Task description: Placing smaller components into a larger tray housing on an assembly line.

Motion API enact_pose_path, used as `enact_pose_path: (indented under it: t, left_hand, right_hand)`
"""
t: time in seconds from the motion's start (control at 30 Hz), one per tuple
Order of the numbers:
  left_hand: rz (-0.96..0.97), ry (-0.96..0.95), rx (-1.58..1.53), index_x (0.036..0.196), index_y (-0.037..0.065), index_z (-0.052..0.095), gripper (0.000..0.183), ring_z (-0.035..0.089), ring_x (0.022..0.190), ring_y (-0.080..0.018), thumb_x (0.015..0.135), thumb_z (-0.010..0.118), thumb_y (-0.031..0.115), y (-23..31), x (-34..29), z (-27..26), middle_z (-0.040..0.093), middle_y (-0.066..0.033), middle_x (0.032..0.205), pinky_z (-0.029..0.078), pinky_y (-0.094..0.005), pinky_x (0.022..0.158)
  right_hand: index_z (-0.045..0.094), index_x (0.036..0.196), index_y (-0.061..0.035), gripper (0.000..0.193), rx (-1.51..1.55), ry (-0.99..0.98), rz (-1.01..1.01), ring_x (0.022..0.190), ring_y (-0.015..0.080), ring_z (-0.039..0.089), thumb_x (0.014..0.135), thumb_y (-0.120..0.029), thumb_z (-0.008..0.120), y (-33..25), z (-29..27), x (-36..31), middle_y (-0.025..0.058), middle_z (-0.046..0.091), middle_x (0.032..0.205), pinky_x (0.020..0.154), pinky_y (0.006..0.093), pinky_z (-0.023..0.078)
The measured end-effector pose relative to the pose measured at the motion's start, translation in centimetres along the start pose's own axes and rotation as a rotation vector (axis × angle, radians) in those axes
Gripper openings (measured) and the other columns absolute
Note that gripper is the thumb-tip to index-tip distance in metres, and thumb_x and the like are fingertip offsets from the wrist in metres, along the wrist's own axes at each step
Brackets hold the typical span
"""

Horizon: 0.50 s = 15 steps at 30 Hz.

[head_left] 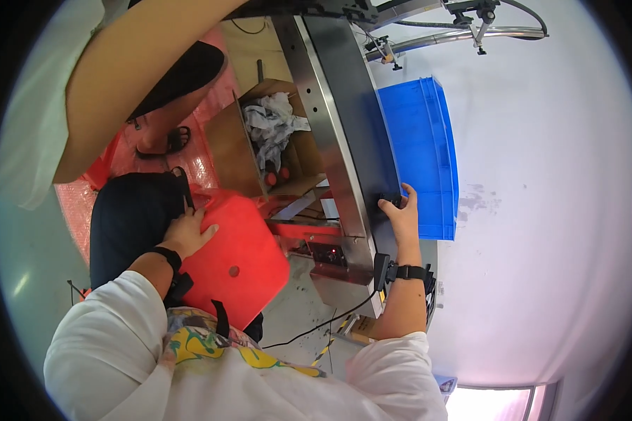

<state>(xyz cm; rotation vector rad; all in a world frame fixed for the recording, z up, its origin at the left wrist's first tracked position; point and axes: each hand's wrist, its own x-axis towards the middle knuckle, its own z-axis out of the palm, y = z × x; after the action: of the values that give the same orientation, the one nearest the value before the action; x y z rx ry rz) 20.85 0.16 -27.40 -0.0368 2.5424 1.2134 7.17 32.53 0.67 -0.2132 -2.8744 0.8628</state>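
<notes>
My left hand [187, 234] is at the upper edge of a red plastic stool [249, 245] with a round hole in its seat. Its thumb lies on the seat while the other fingers bend at the rim, partly hidden. Farther right, my right hand [403, 212] reaches over the dark belt of a metal-framed conveyor [351, 133]. Thumb and fingers there close around a small black object [389, 199], mostly covered, whose kind I cannot make out. Black straps circle both wrists, and a black device [382, 272] with a cable sits on the right one.
Beyond the conveyor stands a blue plastic crate [421, 154] by the white wall. An open cardboard box [233, 144] holds crumpled plastic. A control panel [328, 254] is under the conveyor. Another person's arm [137, 77] crosses the upper left. Metal arms with clamps [463, 35] hang overhead.
</notes>
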Motion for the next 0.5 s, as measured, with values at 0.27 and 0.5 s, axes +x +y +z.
enact_pose_path:
  t: [0.27, 0.5]
  left_hand:
    - [0.011, -0.009, 0.012, 0.129, 0.002, 0.044, 0.061, 0.058, 0.101, -0.0395, 0.088, 0.051, 0.046, 0.2, 0.5, -0.1, 0.051, -0.0278, 0.119, 0.047, -0.0449, 0.088]
    - [-0.052, -0.159, -0.038, 0.140, 0.002, 0.030, 0.075, 0.048, 0.117, -0.0416, 0.087, 0.050, 0.051, -0.7, 0.8, -0.5, 0.039, -0.0298, 0.133, 0.040, -0.0462, 0.097]
  right_hand:
    - [0.046, 0.126, -0.0001, 0.081, -0.510, -0.087, -0.041, 0.103, 0.0340, 0.054, 0.055, -0.026, 0.075, 2.8, -3.6, -0.2, 0.0220, 0.054, 0.112, 0.089, 0.0399, 0.044]
    - [0.045, 0.125, -0.0013, 0.080, -0.560, 0.014, -0.209, 0.104, 0.0358, 0.052, 0.055, -0.025, 0.075, -3.4, -3.3, -4.4, 0.0203, 0.052, 0.111, 0.091, 0.0405, 0.044]
